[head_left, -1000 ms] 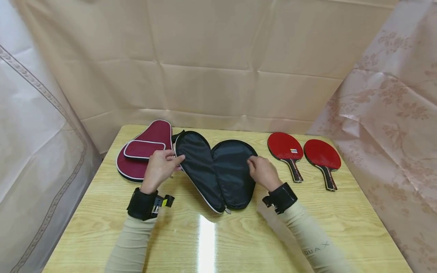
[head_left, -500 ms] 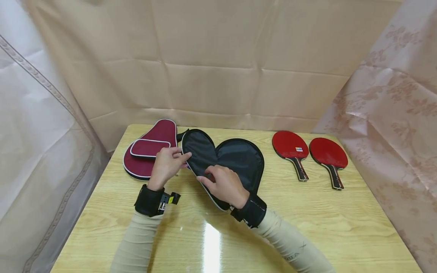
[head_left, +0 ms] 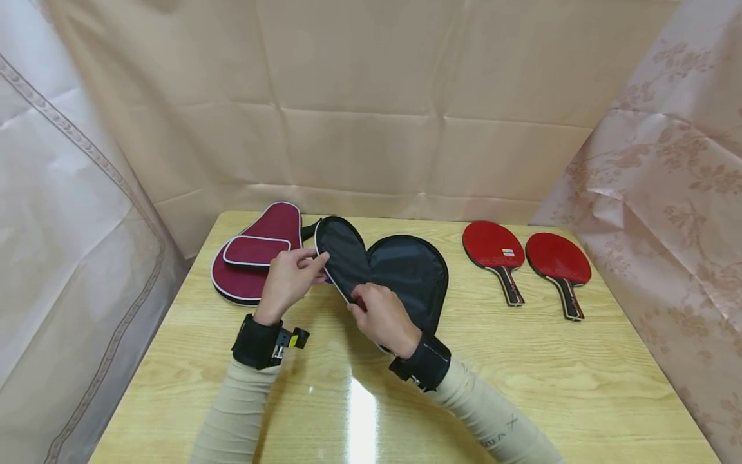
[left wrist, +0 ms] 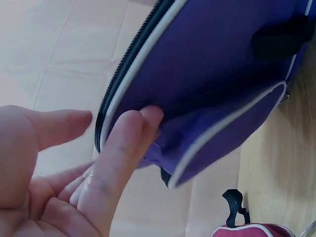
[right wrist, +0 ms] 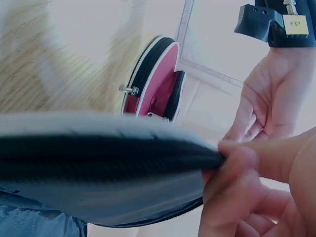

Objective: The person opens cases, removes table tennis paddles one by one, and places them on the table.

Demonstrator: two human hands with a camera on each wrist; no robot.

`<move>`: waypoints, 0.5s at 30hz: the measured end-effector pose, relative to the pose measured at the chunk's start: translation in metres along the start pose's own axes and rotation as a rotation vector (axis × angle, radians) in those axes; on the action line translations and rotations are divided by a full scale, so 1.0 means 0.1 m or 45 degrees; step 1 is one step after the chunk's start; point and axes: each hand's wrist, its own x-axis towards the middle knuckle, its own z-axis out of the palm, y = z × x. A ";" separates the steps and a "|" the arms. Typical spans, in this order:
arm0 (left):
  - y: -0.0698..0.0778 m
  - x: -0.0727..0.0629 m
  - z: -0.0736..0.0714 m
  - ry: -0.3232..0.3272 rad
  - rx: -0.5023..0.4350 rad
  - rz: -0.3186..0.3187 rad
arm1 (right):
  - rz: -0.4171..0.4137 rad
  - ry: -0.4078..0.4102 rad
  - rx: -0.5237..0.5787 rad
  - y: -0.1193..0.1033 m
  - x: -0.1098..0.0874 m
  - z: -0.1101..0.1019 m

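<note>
An unzipped table tennis bat case (head_left: 406, 270) lies spread on the table, black lining up, one half lifted. Its outside is purple with white piping, as the purple cover (left wrist: 212, 64) in the left wrist view shows. My left hand (head_left: 291, 280) holds the lifted half's edge near its top, thumb on the lining side and fingers against the purple side. Lower along that same edge, my right hand (head_left: 382, 316) pinches the rim; in the right wrist view the right fingers (right wrist: 232, 173) close on the zippered edge (right wrist: 108, 153). My right hand and wrist hide the case's lower part.
Left of it lies a maroon bat case (head_left: 261, 254) with a front pocket, partly behind my left hand. To the right, two red table tennis bats, one (head_left: 493, 246) beside the other (head_left: 558, 261), lie on the wooden table (head_left: 551, 386). Cloth curtains (head_left: 371, 154) surround the table.
My right hand has left the case's right half, crossed leftward and taken the lifted half's edge. My left hand keeps its hold there. The head view has shifted slightly.
</note>
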 end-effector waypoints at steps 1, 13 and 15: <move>0.01 0.00 0.01 -0.013 -0.029 0.011 | 0.003 0.029 0.007 0.01 0.00 -0.01; -0.03 -0.02 0.15 -0.125 -0.082 0.027 | 0.241 0.218 0.255 0.39 -0.03 -0.29; -0.03 -0.02 0.17 -0.127 -0.057 0.032 | 0.290 0.222 0.267 0.47 -0.06 -0.34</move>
